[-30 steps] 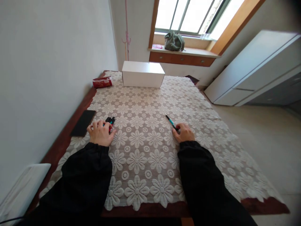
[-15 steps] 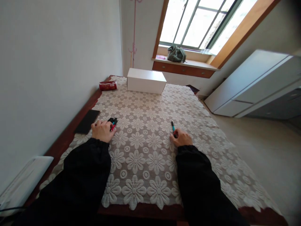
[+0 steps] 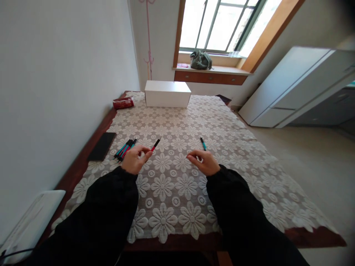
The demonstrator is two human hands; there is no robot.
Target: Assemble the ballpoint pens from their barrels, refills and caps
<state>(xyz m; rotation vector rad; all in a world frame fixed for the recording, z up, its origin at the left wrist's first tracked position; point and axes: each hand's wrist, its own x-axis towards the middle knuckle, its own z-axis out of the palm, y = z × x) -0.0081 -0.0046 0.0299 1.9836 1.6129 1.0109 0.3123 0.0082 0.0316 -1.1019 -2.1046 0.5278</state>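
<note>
My left hand (image 3: 135, 159) is closed in a pinch on a red and black pen (image 3: 155, 145), whose black tip points up and away. Just left of that hand lies a bunch of several teal, red and black pens (image 3: 123, 149), partly behind my fingers. My right hand (image 3: 204, 162) hovers opposite, fingers loosely curled and holding nothing, the thumb and forefinger tips turned toward the left hand. Beyond its knuckles a single teal and black pen (image 3: 203, 143) lies on the cloth, its near end hidden by the hand.
A floral lace cloth (image 3: 163, 184) covers the table. A black flat phone-like slab (image 3: 102, 146) lies at the left, a red packet (image 3: 123, 102) and a long white box (image 3: 167, 94) at the far end. A white device with a cable (image 3: 36, 218) sits against the left wall.
My left hand has moved right from the bunch, carrying one red pen. My right hand has let go of the teal pen and shifted left. The view has tilted slightly.
</note>
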